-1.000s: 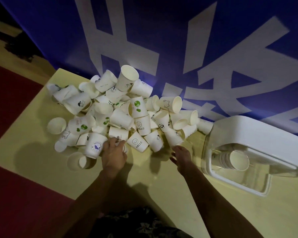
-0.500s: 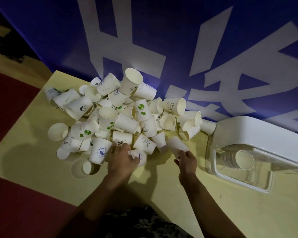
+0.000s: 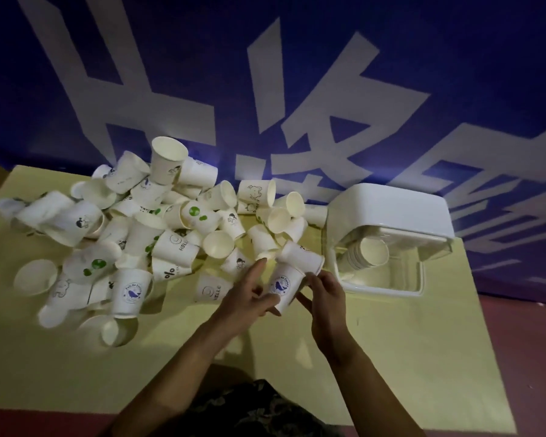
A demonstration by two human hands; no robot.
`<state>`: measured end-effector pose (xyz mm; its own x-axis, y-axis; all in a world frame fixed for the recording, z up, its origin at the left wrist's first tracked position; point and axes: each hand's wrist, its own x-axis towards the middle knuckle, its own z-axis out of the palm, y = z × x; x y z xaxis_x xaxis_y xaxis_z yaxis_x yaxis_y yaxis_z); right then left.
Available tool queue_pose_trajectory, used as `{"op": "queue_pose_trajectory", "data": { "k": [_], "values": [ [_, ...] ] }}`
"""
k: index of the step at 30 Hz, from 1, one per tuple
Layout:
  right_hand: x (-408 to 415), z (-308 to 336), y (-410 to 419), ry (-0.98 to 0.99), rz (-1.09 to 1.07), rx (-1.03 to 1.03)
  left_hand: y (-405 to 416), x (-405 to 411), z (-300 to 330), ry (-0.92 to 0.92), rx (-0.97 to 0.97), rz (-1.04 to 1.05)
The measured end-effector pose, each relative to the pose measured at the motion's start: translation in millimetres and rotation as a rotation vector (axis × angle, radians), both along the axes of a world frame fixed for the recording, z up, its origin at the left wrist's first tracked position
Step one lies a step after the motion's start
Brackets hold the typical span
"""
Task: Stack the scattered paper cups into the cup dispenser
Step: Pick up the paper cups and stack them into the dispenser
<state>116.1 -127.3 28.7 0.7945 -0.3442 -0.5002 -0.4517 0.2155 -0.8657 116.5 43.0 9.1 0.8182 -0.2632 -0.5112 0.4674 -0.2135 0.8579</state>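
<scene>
Holding one whale cup (image 3: 281,287) in the left hand (image 3: 249,294), just above the table (image 3: 391,357), pinching it between thumb and curled fingers, with the index finger stretching out toward the pile (image 3: 158,234). Gripping one plain cup (image 3: 300,257) with the right hand (image 3: 325,294), pinching narrowly at its rim, with the cup lying tilted, mouth facing right. Keeping both cups close together between the two hands, touching or nearly so; not possible to tell which.

Counting one heap of loose cups, spreading over the far left half of the table: several dozen, too tangled for an exact figure. Lying mostly on their sides, a few standing mouth up. Picking out among them one more with the whale print at the near left, two reading HELLO near the middle, and at least three with green dots.

Standing at the right, just beside the pile and the right hand: one white dispenser (image 3: 391,216), with a clear tray at its near side. Lying inside it on its side, one stack (image 3: 369,252) of nested cups, mouth facing near; several rims showing, too blurred for counting.

Hanging behind everything, one blue backdrop (image 3: 454,58) with large white characters. Showing around the table, a red floor (image 3: 533,357).
</scene>
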Motion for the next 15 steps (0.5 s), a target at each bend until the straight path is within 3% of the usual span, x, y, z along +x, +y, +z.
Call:
{"op": "queue_pose_trajectory", "data": {
  "k": [3,8,13,15],
  "values": [
    [-10,8,-16,-0.046,0.016,0.000,-20,1,11,-0.115,0.111,-0.166],
    [-26,11,-45,-0.089,-0.004,-0.001,-54,4,23,-0.263,0.289,-0.275],
    [-31,11,-82,-0.110,-0.012,-0.059,-88,-1,28,-0.269,0.262,-0.332],
    [-31,12,-102,-0.153,0.001,-0.190,-102,-1,30,-0.319,0.257,-0.274]
  ]
}}
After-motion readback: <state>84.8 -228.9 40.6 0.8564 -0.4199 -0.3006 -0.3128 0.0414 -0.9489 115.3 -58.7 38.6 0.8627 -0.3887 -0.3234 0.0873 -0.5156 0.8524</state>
